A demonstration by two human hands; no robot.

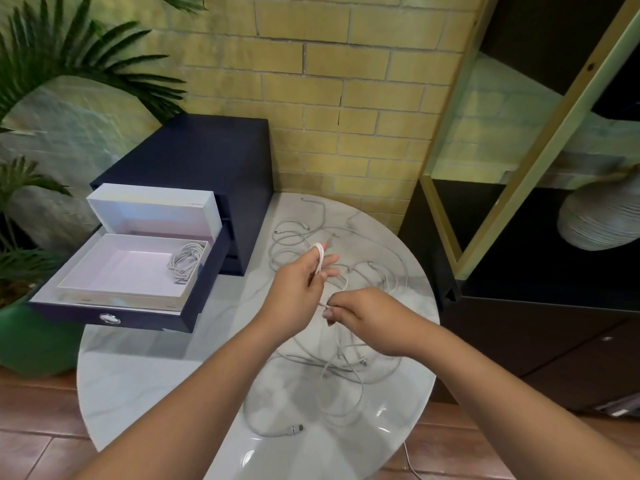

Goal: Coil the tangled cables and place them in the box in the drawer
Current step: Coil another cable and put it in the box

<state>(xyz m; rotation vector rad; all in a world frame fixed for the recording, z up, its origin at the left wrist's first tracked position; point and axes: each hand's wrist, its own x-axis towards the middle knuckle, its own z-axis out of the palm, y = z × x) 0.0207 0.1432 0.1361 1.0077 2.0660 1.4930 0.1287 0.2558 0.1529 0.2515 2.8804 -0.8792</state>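
Left hand (301, 282), raised above the tabletop (156, 375), fingers out nearly straight and spread to serve as a former. Carries a few turns of white cable (319, 258) wound round them; thumb hidden. Right hand (367, 313), just beside and below, fingers curled. Pinches the free run of the same cable between thumb and fingertip, probably to steer and tension the next turn. Judged as mid-coil, with only a short part wound.

Beneath and beyond both hands: tangled cables (346, 368), sprawled in loose overlapping loops on the tabletop, several plugs showing, one strand trailing over the near edge. Likely to drag neighbours along on any pull of the run.

To the left: drawer (110, 318), pulled out of the dark drawer unit (194, 150), within easy reach. Inside it, the white box (121, 296), lid (156, 209) propped up behind, so no opening needed. One coiled cable (185, 261) already tucked into the box's back right corner, with room left for more.
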